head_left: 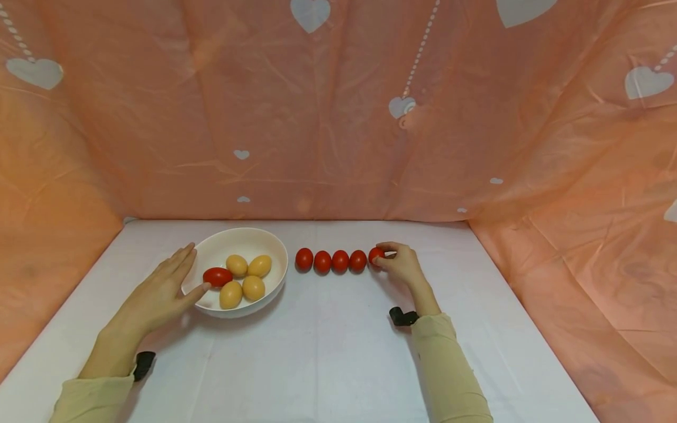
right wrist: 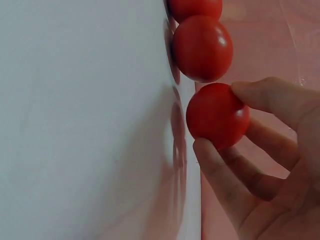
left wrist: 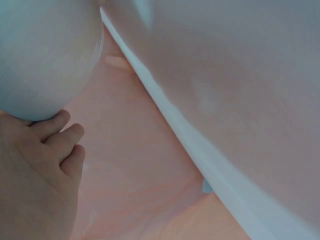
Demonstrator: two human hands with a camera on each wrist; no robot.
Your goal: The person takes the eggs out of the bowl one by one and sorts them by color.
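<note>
R sleeve [head_left: 451, 371] in fg, R hand [head_left: 404, 265] pinching end red ovoid [right wrist: 216, 114], L hand [head_left: 160, 289] spread, touching bowl [head_left: 243, 241].

Could cross the white tablecloth [head_left: 312, 364] widely between the two forearms, on the near side of bowl and row. Could also run behind the row, along a strip bounded by the orange curtain [head_left: 344, 129], and to the right of the right hand [head_left: 404, 262]. Only a narrow slot between the white bowl [head_left: 233, 241] and the leftmost of four closely set red eggs [head_left: 340, 261]. Little room within that line; barely a gap before the fifth red egg [head_left: 376, 257], pinched by the right hand. Bowl open from above, but obstructed at left by the left hand [head_left: 158, 292], and inside by four yellow eggs [head_left: 254, 288] and one red egg [head_left: 218, 277].
</note>
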